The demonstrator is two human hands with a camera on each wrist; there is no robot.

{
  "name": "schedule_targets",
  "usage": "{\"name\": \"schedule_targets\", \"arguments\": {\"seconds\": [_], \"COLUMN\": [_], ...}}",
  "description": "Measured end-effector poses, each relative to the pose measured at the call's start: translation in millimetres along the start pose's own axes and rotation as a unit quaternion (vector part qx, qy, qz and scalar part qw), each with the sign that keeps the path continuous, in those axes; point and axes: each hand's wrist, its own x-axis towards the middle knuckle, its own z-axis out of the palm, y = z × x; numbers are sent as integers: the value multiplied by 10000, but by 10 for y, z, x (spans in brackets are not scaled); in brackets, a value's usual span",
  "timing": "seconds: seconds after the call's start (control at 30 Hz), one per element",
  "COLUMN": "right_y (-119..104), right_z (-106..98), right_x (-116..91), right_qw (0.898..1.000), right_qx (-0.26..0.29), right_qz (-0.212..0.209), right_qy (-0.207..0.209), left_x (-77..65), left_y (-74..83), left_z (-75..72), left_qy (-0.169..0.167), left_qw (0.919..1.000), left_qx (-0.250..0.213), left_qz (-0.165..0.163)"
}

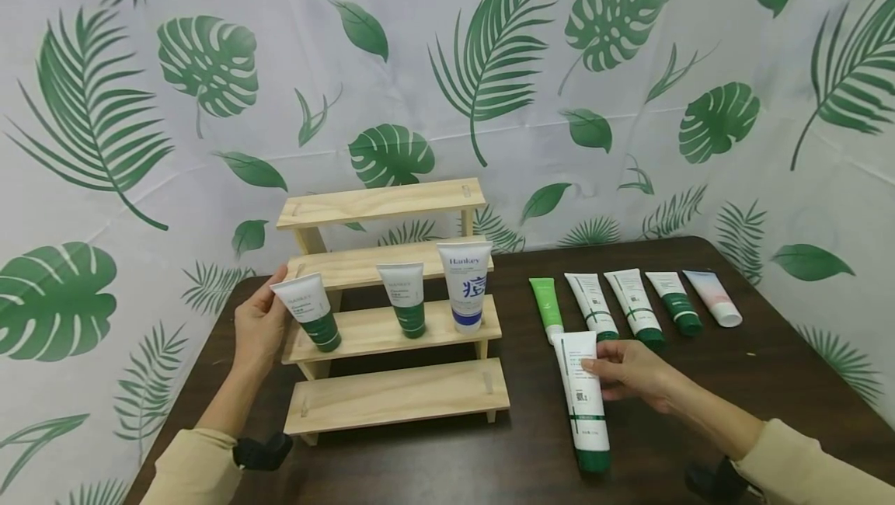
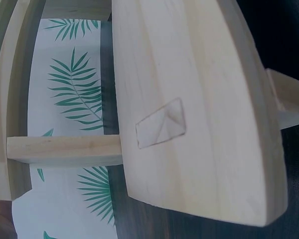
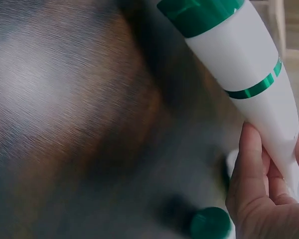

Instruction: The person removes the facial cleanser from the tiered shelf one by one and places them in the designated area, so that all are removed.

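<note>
My right hand (image 1: pixel 632 373) pinches a long white squeeze tube (image 1: pixel 583 404) between thumb and fingers above the table. Its green cap (image 3: pixel 204 17) and green band show in the right wrist view. My left hand (image 1: pixel 259 330) is at the left end of a stepped wooden rack (image 1: pixel 398 400), beside a small white-and-green tube (image 1: pixel 311 311). Part of that hand is hidden behind this tube, so its grip is unclear. A second white-and-green tube (image 1: pixel 403 299) and a white-and-blue tube (image 1: pixel 466 287) stand on the same step.
On the dark table (image 1: pixel 755 381), a row lies to the right: a lime-green tube (image 1: pixel 545 303), several white tubes with green caps (image 1: pixel 632 307) and a pink-and-blue tube (image 1: pixel 713 299). A leaf-patterned cloth (image 1: pixel 391 85) hangs behind.
</note>
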Motion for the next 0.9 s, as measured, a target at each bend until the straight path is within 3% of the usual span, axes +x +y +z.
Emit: {"name": "schedule_targets", "arguments": {"seconds": [0.47,0.9], "right_y": [214,294], "right_z": [81,127], "right_x": [11,33], "right_qw": [9986,9982], "right_qx": [78,-100], "right_qz": [358,503], "right_qy": [-391,-303], "left_x": [-1,9], "left_y": [5,4], "left_z": [1,2], "left_qy": [-61,-40], "left_qw": [10000,9999], "left_qx": [12,-86], "left_qz": [-1,-49]}}
